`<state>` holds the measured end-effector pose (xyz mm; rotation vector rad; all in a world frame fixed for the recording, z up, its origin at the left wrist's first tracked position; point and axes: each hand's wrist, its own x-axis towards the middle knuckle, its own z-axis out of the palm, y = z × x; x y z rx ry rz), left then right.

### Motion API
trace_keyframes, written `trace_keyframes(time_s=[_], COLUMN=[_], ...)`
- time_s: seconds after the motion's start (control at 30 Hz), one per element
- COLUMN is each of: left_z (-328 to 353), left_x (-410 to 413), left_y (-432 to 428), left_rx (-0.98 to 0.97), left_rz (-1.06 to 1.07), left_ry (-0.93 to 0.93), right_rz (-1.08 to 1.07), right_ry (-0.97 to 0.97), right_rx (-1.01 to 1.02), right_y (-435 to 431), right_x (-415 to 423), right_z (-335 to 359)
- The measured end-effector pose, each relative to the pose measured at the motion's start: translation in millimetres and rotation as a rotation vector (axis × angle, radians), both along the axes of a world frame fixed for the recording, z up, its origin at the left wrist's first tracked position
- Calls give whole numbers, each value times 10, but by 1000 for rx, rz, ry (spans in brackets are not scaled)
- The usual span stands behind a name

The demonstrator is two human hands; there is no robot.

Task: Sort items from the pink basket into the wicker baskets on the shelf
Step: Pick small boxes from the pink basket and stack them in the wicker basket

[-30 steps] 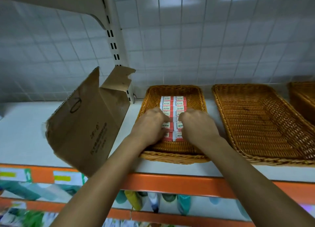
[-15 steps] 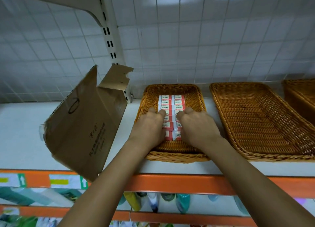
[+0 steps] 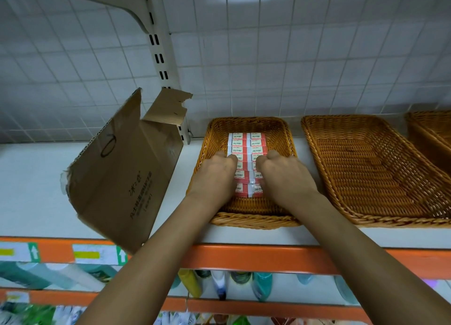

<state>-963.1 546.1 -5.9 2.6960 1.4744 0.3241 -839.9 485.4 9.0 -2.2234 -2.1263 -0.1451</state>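
While the left hand and the right hand lie side by side, fingers curled down on the red-and-white boxes, two neat rows already sit in the wicker basket beneath them. Right of the hands, the wider basket shows bare weave. The pink basket is out of view, so much sorting probably remains.

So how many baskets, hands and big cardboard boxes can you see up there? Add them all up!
Baskets: 3 (left basket, middle basket, right basket, cut off by the picture's edge)
Hands: 2 (left hand, right hand)
Cardboard box: 1
Total: 6
Not counted: small boxes, partly under the hands.
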Motion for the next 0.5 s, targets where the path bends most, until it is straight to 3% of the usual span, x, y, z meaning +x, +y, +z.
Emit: trace_keyframes(time_s=[0.5], left_z=[8], left_x=[-3], left_y=[-3], left_rx=[10], left_rz=[-1], left_ry=[9], right_rz=[1], right_ry=[38], right_rx=[-23], right_y=[17], right_x=[24], right_z=[-24])
